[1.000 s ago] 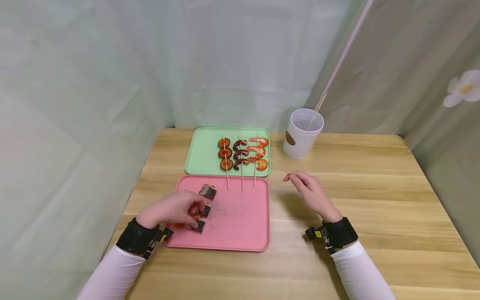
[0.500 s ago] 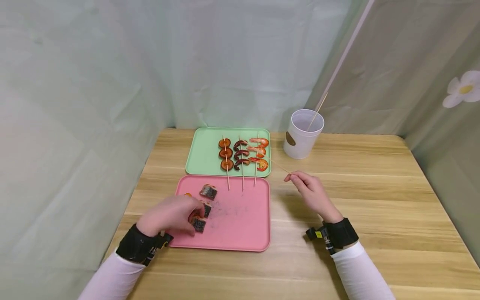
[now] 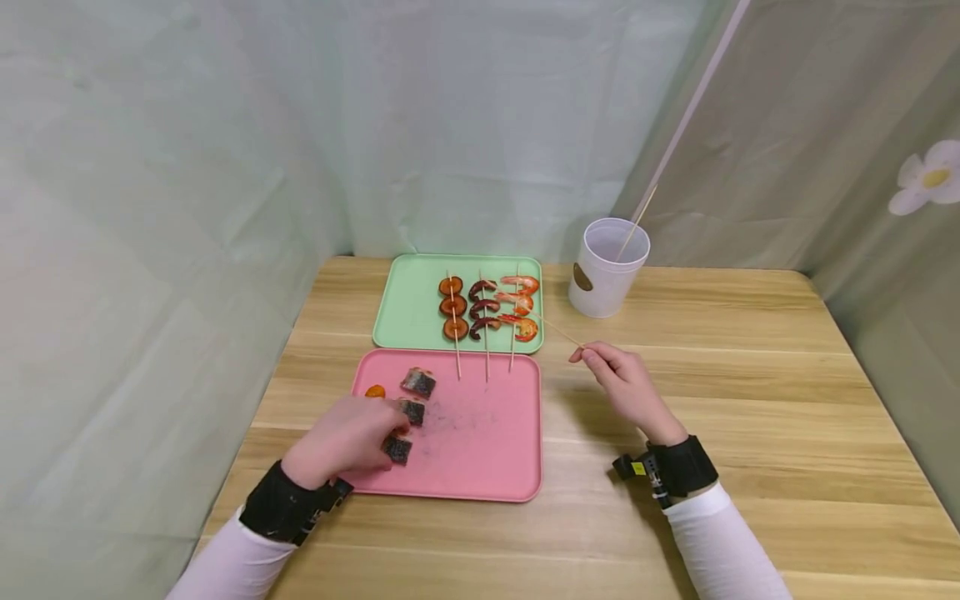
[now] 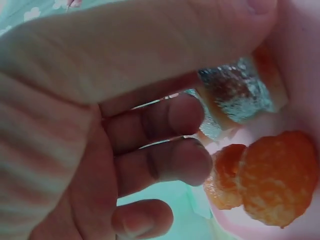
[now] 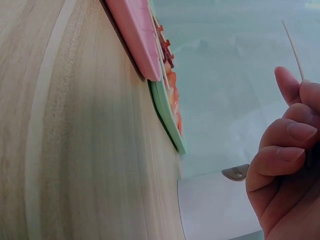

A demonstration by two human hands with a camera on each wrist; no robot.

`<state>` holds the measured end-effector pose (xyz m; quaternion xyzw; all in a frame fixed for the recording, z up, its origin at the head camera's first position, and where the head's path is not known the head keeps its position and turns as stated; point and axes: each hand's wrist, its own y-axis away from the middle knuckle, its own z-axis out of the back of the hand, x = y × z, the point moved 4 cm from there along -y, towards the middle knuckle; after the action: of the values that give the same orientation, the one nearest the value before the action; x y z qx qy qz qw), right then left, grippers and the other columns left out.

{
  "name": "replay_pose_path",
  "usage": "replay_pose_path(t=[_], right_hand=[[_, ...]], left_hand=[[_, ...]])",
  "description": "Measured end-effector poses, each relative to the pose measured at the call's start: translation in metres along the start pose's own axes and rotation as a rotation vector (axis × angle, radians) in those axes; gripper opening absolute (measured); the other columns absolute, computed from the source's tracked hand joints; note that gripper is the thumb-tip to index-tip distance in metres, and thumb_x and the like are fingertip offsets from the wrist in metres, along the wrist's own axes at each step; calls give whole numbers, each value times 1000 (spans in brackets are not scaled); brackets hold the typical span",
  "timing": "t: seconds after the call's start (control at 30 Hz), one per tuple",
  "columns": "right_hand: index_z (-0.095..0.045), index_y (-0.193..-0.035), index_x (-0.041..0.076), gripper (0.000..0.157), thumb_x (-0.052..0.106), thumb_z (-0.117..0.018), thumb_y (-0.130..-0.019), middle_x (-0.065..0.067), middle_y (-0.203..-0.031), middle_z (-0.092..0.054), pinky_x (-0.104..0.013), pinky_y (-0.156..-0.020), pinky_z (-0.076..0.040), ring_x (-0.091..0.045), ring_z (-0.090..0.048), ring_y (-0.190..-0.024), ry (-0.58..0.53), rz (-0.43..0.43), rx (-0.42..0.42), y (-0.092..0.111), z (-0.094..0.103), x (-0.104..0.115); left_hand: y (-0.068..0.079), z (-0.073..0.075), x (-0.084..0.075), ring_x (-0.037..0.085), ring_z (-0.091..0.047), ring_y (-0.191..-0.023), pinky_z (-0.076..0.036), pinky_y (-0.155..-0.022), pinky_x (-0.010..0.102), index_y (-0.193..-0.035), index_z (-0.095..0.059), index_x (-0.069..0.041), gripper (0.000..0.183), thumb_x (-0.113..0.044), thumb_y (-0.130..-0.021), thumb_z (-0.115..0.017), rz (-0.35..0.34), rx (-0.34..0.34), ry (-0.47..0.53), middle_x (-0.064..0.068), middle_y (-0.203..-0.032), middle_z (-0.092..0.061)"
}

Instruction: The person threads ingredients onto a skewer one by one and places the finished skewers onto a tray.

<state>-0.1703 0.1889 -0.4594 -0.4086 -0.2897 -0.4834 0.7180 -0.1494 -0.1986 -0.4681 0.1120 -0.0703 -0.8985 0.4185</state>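
My left hand (image 3: 356, 437) reaches down over the left side of the pink tray (image 3: 480, 467), fingers bent, thumb and fingertips at the nearest dark-skinned fish piece (image 3: 397, 451). Whether they grip that piece I cannot tell. Two more fish pieces lie behind it, the middle one (image 3: 412, 412) partly under the fingers and the far one (image 3: 418, 382) uncovered. Orange rounded pieces (image 4: 277, 177) with pale veining lie beside the hand in the left wrist view. Right of the trays, my right hand (image 3: 622, 383) pinches a thin wooden skewer (image 5: 294, 47) at one end; its other end points up and left.
Behind the pink tray, a green tray (image 3: 408, 304) bears three loaded skewers: brown round slices (image 3: 453, 307), dark curled tentacles (image 3: 483, 308) and shrimp (image 3: 522, 285). A white bucket (image 3: 603, 287) with one skewer (image 3: 637, 218) stands back right. Pale curtains hang around the wooden table (image 3: 750, 400).
My left hand has spread slightly and shifted back left around the nearest fish piece, baring more of the middle piece and an orange piece. The right hand stays put with its skewer.
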Motion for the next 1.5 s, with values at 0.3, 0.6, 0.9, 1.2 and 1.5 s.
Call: replay_pose_path(t=[0.3, 0.6, 0.9, 1.2, 1.5], right_hand=[[-76, -112, 1, 24, 4, -51, -113, -3, -74, -45, -31, -69, -38, -15, -39, -67, 0, -40, 8, -2, -3, -12], [-77, -113, 11, 24, 16, -54, -114, 3, -68, -42, -32, -60, -37, -14, -39, -59, -79, -45, 35, 2, -6, -14], [-75, -114, 5, 24, 10, -51, -114, 3, -65, -39, -31, -55, -34, -14, -37, -55, -161, -39, 27, 5, -10, -17], [-76, -108, 2, 25, 2, -51, -112, 0, -63, -40, -32, -53, -33, -14, -34, -54, -250, 59, 35, 9, -7, -10], [-78, -102, 1, 25, -5, -54, -107, -3, -95, -76, -27, -70, -41, -14, -51, -76, -234, 109, 0, 8, 1, -9]], left_hand=[[-3, 7, 3, 7, -47, -66, -42, -59, 28, -90, -64, -24, 40, -35, -72, -98, -82, -71, 133, -13, -77, -52], [-28, 52, -6, 24, -68, -84, -59, -70, 36, -116, -66, -17, 44, -21, -84, -95, -140, -348, 727, -5, -95, -68], [-68, 73, -34, 15, -53, -67, -45, -59, 24, -134, -57, 1, 33, -20, -110, -64, -30, -512, 1476, 8, -92, -60], [-98, 78, -44, 15, -42, -77, -36, -70, 23, -134, -34, -12, 21, -25, -118, -37, -191, -514, 2003, 7, -115, -54], [-100, 75, -36, 10, -41, -65, -37, -66, 24, -133, -49, -11, 30, -34, -116, -42, -224, -563, 2055, 5, -102, -66]])
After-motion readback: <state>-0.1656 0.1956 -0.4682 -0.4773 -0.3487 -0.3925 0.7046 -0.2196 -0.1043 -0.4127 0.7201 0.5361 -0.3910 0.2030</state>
